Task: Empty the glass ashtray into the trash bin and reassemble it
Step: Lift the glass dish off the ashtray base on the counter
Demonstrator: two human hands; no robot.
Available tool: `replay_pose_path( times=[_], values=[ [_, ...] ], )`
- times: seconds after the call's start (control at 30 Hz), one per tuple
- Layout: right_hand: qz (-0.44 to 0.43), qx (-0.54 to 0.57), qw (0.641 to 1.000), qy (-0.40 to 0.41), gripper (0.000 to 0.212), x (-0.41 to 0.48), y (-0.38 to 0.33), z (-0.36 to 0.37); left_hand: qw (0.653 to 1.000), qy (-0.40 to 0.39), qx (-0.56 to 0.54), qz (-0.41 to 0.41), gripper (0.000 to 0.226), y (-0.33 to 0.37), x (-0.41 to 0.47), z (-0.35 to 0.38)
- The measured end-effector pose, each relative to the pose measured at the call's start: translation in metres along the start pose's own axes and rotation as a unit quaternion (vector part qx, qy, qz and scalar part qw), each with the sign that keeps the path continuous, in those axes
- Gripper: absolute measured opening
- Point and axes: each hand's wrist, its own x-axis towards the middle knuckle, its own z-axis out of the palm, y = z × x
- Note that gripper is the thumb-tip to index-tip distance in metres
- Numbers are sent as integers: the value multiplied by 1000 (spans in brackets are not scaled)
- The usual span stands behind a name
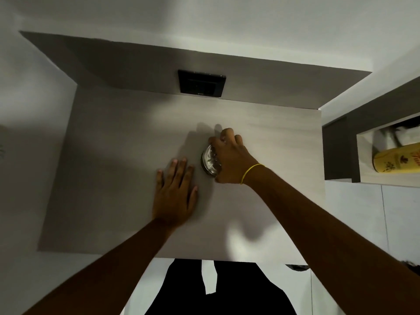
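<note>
A round glass ashtray [209,161] sits on the pale wooden table [118,167], right of its middle. My right hand [231,160] covers the ashtray from the right, with its fingers curled over the rim and gripping it; a yellow band circles that wrist. Most of the ashtray is hidden under this hand. My left hand [176,193] lies flat on the table just left of the ashtray, fingers apart, holding nothing. No trash bin is in view.
A black wall socket plate [201,83] sits on the dark panel behind the table. To the right, a shelf niche [341,153] holds a yellow canister [397,158] lying on its side. My dark trousers show below the table's near edge.
</note>
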Motion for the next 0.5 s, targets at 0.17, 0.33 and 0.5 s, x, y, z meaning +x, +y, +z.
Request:
replay_pose_path(
  times=[0.17, 0.33, 0.5],
  values=[
    [80, 75, 992, 56, 113, -23, 39, -7, 1000, 14, 14, 14, 64, -2, -1, 0],
    [150, 61, 984, 76, 115, -48, 69, 14, 1000, 27, 8, 13, 65, -1, -1, -3],
    [135, 27, 983, 122, 118, -53, 78, 39, 1000, 26, 8, 7, 65, 1, 0, -5]
  ],
)
